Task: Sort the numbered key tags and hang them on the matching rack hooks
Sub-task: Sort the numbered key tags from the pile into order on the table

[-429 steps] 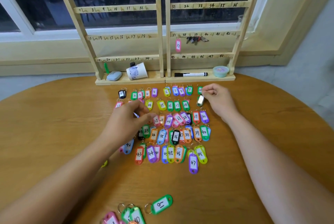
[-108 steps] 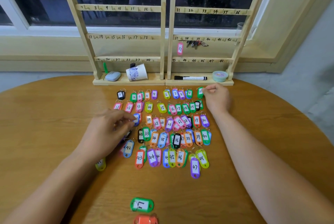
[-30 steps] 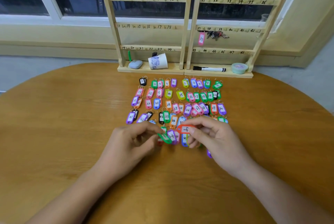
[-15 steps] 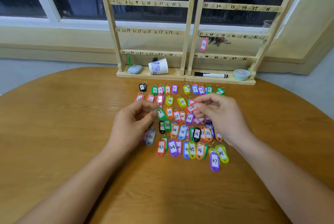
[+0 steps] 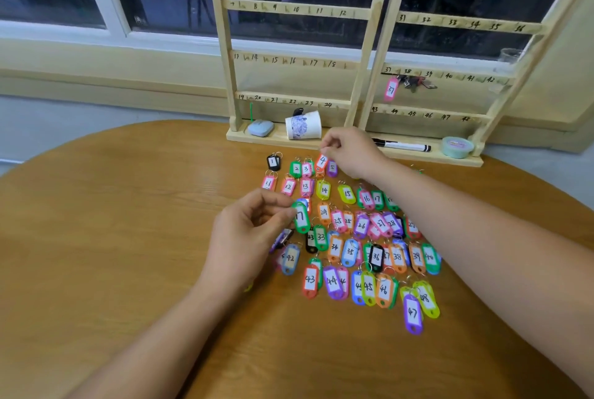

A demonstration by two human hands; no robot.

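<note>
Several coloured numbered key tags point(image 5: 350, 250) lie in rows on the round wooden table point(image 5: 128, 237). My right hand point(image 5: 352, 151) pinches the ring of an orange tag marked 4 point(image 5: 321, 162), holding it at the top row between tags 3 and 5. My left hand point(image 5: 247, 234) pinches a green tag point(image 5: 301, 217) at the left side of the rows. The wooden rack point(image 5: 363, 44) with numbered hooks stands at the table's far edge. A pink tag 37 point(image 5: 391, 89) and a bunch of keys point(image 5: 414, 81) hang on it.
On the rack's base lie a paper cup point(image 5: 303, 125) on its side, a pale blue case point(image 5: 260, 127), a black marker point(image 5: 401, 145) and a green tape roll point(image 5: 457, 147). A window is behind the rack.
My right hand has carried the orange tag 4 up from the middle of the table to the top row. My left hand has moved with the green tag to the left part of the rows.
</note>
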